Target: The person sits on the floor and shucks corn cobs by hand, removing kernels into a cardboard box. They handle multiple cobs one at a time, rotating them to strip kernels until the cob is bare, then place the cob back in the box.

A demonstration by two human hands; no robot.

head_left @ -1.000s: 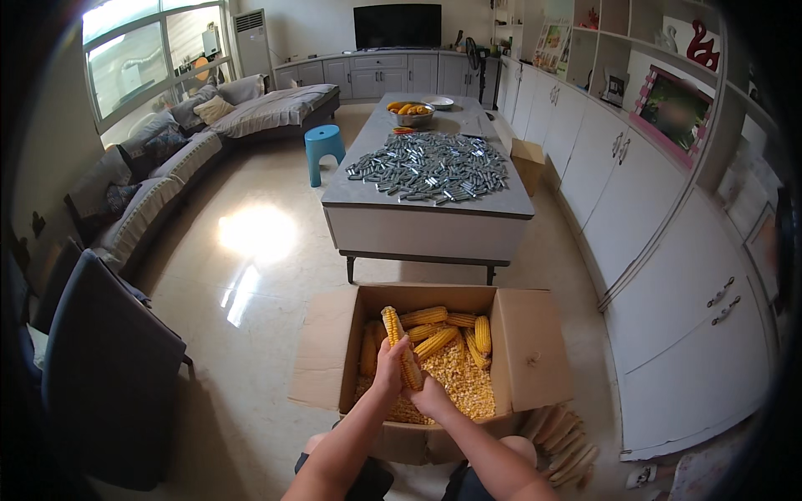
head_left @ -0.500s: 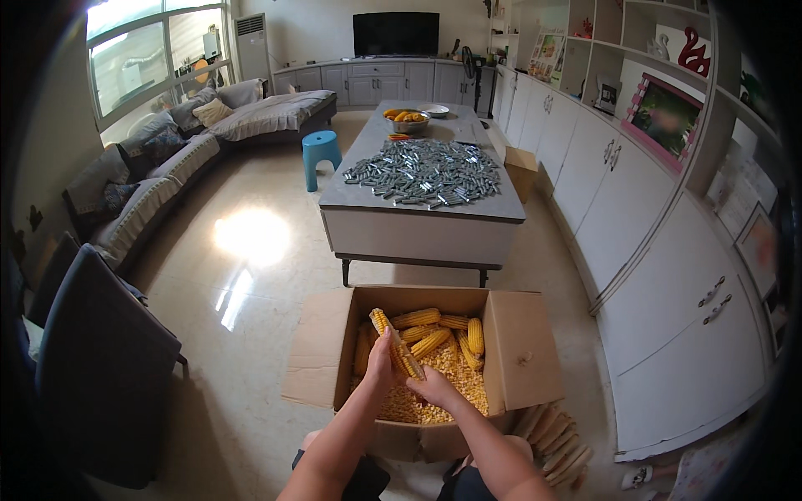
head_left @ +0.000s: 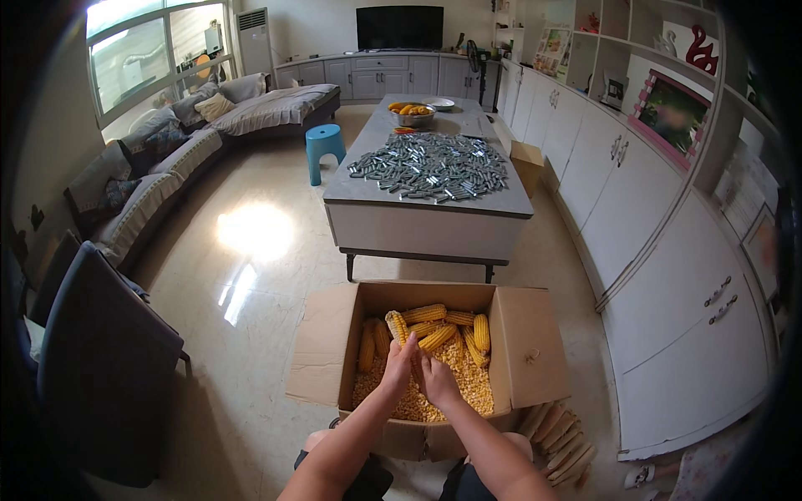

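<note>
A corn cob [head_left: 396, 325] with yellow kernels tilts upward from between my two hands, over an open cardboard box [head_left: 324, 311]. Closed round its middle is my left hand [head_left: 398, 367]. My right hand [head_left: 437, 382] presses against the lower part of the cob, fingers curled; that end is hidden behind the hands. Loose corn kernels [head_left: 469, 391] cover the bottom of the box. Several whole corn cobs [head_left: 438, 337] lie on them along the back and sides.
Stripped cobs [head_left: 561, 442] are piled on the floor right of the box. Beyond it, a low table [head_left: 426, 224] bears many small grey cylinders [head_left: 430, 167] and a metal bowl [head_left: 412, 119] of corn. A blue stool [head_left: 324, 153], sofa, dark chair [head_left: 109, 367] and white cabinets [head_left: 668, 334] stand around.
My right hand has moved up along the cob, nearer my left hand. The cob now stands steeper, and both hands sit slightly further right in the picture.
</note>
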